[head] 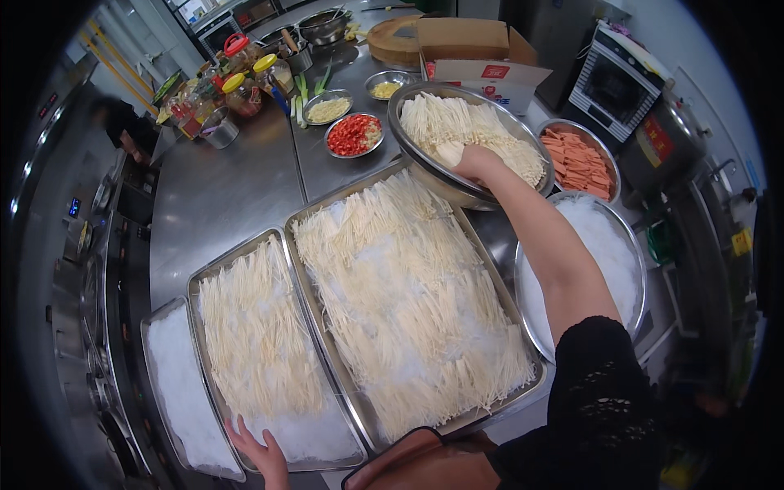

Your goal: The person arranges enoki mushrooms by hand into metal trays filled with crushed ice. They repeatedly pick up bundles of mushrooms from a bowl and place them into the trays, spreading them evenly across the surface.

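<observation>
My right hand [479, 164] reaches into a steel bowl [411, 149] heaped with enoki mushrooms [450, 119]; its fingertips are among the stems, so its grip is hidden. My left hand [260, 450] has its fingers apart and holds nothing, over the near end of the middle steel tray [202, 343]. That tray holds glass noodles [312, 432], mostly covered by enoki. The large steel tray [533, 383] beside it is spread with enoki over white noodles. A narrow tray [146, 334] at the left has only noodles [184, 380].
Right of the trays stand a basin of noodles [597, 245] and a bowl of pink sliced strips [579, 162]. Beyond are chopped red peppers [350, 135], minced garlic [329, 110], jars [244, 95], a cardboard box [462, 40] and a round chopping board [389, 43]. A person [131, 131] is at far left.
</observation>
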`<state>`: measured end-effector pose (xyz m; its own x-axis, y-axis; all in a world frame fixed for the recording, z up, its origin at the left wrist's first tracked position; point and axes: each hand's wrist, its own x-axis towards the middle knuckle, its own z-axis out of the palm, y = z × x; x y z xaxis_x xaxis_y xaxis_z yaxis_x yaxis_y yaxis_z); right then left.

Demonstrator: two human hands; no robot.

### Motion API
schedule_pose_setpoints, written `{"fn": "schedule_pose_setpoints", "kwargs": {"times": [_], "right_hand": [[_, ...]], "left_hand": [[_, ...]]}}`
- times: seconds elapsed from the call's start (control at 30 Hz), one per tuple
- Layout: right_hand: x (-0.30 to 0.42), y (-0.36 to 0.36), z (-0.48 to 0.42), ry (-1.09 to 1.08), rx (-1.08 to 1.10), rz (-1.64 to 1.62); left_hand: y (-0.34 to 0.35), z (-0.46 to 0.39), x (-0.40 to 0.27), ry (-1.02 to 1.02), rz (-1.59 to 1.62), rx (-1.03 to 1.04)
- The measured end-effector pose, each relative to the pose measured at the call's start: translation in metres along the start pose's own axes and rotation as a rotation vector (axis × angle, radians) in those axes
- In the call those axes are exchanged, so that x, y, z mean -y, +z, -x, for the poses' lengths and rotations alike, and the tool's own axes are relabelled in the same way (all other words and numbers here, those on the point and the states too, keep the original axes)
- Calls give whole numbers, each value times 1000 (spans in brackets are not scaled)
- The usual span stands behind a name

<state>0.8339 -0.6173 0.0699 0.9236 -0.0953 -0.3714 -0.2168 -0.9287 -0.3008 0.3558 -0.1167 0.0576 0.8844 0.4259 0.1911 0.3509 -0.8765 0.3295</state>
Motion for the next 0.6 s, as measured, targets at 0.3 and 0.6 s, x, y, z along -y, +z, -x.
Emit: {"fn": "schedule_pose_setpoints", "kwargs": {"times": [0.3,0.6], "right_hand": [[-22,-16,16,-43,-328,-288],[-57,-81,54,-67,-395,-1124]], "left_hand": [[-8,21,15,-25,-3,-14],[-5,19,-10,2,95,10]]}}
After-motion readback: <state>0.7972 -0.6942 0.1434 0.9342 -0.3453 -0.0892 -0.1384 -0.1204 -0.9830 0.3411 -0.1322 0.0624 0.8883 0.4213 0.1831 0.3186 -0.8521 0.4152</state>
